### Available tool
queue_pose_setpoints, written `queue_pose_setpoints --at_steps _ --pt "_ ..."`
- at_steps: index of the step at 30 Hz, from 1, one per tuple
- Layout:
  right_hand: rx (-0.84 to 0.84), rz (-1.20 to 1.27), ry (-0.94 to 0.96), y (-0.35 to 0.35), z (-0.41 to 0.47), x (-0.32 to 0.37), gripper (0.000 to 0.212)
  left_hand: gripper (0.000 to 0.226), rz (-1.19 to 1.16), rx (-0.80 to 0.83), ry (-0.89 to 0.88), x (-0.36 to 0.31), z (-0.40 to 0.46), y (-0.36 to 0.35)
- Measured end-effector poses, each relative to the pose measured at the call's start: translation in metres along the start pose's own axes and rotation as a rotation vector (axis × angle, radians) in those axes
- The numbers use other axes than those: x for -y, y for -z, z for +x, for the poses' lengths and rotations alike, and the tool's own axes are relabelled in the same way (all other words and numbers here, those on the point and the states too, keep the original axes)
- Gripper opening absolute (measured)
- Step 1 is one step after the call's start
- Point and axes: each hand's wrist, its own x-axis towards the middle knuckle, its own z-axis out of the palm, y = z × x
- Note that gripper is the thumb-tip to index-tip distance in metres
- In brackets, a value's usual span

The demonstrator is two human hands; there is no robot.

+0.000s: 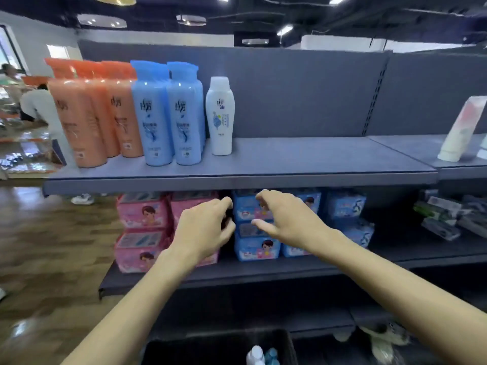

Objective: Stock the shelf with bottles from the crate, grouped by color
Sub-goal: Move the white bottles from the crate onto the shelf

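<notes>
On the grey top shelf [303,164] stand three orange bottles [79,114] at the left, then blue bottles [155,114] in a group, then one white bottle [220,115]. My left hand [203,230] and my right hand [287,219] hover side by side below the shelf's front edge, fingers loosely curled, holding nothing. At the bottom edge a black crate [218,346] holds a white bottle [255,354] and a blue bottle [272,356], only their tops showing.
Pink packs [143,227] and blue packs [342,209] fill the lower shelf behind my hands. A pale tube [458,133] leans on the neighbouring shelf at right. Dark packets [448,219] lie at lower right. People stand at far left on the wooden floor.
</notes>
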Motion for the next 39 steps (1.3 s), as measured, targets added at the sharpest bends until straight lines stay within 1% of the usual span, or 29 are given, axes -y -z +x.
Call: queue_pose_setpoints --at_steps 4,7,10,14,17,20,23,26,28,30,33,37,39 --pt "0.085 -0.018 -0.021 -0.037 -0.020 -0.012 0.050 0.025 -0.017 0.099 0.017 -0.011 -0.032 -0.041" --pt "0.157 0.016 -0.055 -0.068 -0.039 -0.021 0.051 0.026 -0.043 0.184 0.019 -0.017 -0.058 -0.073" --pt "0.233 0.031 -0.077 -0.109 -0.065 -0.031 0.048 0.024 -0.029 0.279 0.001 -0.023 -0.092 -0.108" --pt "0.430 0.054 -0.145 -0.182 -0.111 -0.040 0.050 0.027 -0.017 0.485 0.061 -0.029 -0.156 -0.155" --pt "0.577 0.077 -0.220 -0.232 -0.149 -0.043 0.043 0.025 -0.050 0.635 0.158 -0.030 -0.207 -0.186" --pt "0.707 0.091 -0.281 -0.275 -0.188 -0.045 0.038 0.025 -0.056 0.793 0.215 -0.034 -0.253 -0.209" --pt "0.840 0.119 -0.334 -0.313 -0.226 -0.045 0.039 0.025 -0.068 0.887 0.237 -0.043 -0.292 -0.228" --pt "0.937 0.142 -0.378 -0.345 -0.260 -0.041 0.043 0.033 -0.075 0.978 0.234 -0.055 -0.323 -0.244" --pt "1.000 0.135 -0.383 -0.365 -0.279 -0.039 0.044 0.034 -0.079 1.028 0.228 -0.063 -0.338 -0.254" --pt "1.051 0.158 -0.361 -0.386 -0.292 -0.039 0.044 0.033 -0.090 1.064 0.222 -0.069 -0.350 -0.264" --pt "1.106 0.192 -0.253 -0.413 -0.304 -0.038 0.041 0.034 -0.108 1.097 0.244 -0.072 -0.364 -0.277" --pt "1.109 0.122 -0.110 -0.447 -0.314 -0.042 0.042 0.033 -0.145 1.094 0.283 -0.068 -0.382 -0.291" --pt "1.140 0.090 -0.044 -0.463 -0.318 -0.042 0.041 0.031 -0.149 1.100 0.284 -0.065 -0.389 -0.298"
